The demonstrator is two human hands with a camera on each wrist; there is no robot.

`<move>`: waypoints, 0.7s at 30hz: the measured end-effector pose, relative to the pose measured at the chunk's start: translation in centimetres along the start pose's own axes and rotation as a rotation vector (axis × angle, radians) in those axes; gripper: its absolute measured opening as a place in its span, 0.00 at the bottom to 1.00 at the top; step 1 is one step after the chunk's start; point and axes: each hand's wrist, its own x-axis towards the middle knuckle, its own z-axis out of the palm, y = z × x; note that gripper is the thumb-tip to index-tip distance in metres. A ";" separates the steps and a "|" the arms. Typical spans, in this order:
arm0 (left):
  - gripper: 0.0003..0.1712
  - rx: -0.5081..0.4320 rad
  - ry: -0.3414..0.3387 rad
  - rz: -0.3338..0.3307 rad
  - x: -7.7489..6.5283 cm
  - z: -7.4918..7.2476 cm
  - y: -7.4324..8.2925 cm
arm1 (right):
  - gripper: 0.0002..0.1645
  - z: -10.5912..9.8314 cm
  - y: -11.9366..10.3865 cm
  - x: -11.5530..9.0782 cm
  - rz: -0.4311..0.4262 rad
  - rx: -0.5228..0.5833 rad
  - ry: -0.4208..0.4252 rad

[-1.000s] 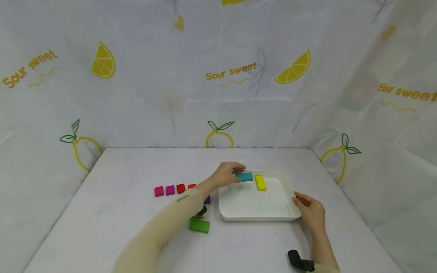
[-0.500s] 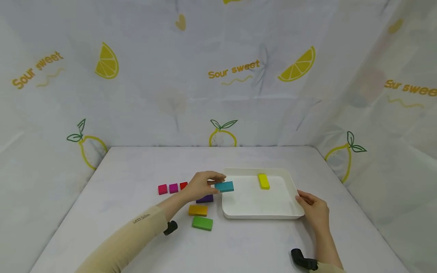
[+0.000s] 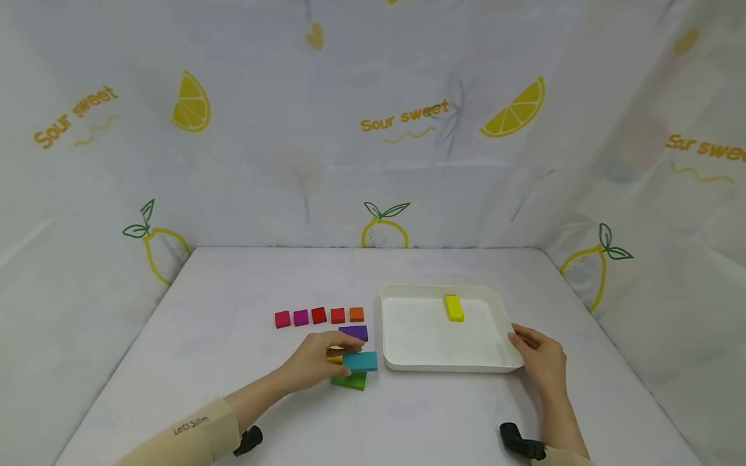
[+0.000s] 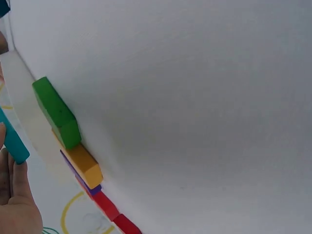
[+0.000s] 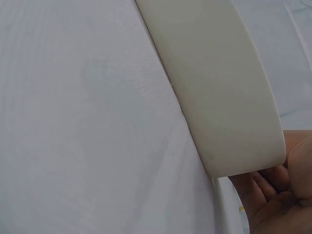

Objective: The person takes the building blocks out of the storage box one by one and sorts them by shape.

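My left hand (image 3: 315,360) pinches a teal block (image 3: 360,362) between thumb and fingers, above the table left of the white tray (image 3: 443,369). In the head view the teal block overlaps an orange-yellow block (image 3: 335,359) and part of a green block (image 3: 350,382). The left wrist view shows the teal block (image 4: 14,141) raised off the table, beside the standing row of blocks. My right hand (image 3: 542,359) grips the tray's right edge, thumb over the rim. A yellow block (image 3: 454,308) lies inside the tray, near its back wall.
Behind the left hand lies a purple block (image 3: 354,332). Farther back, several small cubes form a row, from a pink cube (image 3: 282,319) to an orange cube (image 3: 357,314). A printed cloth (image 3: 291,162) hangs behind the table.
My left hand has carried the teal block out of the tray, leftward and toward me, over the orange-yellow and green blocks. The right hand stays on the tray; the head view shifts slightly.
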 end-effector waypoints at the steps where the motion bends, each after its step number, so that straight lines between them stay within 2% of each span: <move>1: 0.26 -0.002 -0.007 -0.001 -0.3 0.2 -0.1 | 0.24 0.0 0.0 0.0 -0.002 -0.001 0.004; 5: 0.25 -0.010 -0.027 0.028 -0.9 0.7 -0.4 | 0.24 0.1 0.0 0.2 -0.012 0.002 0.013; 16: 0.23 -0.081 -0.059 0.073 -2.5 0.8 -1.0 | 0.22 0.2 -0.1 0.0 -0.017 -0.007 0.033; 21: 0.23 -0.060 -0.072 0.095 -3.0 0.8 -1.2 | 0.22 0.3 -0.3 0.0 -0.015 -0.001 0.040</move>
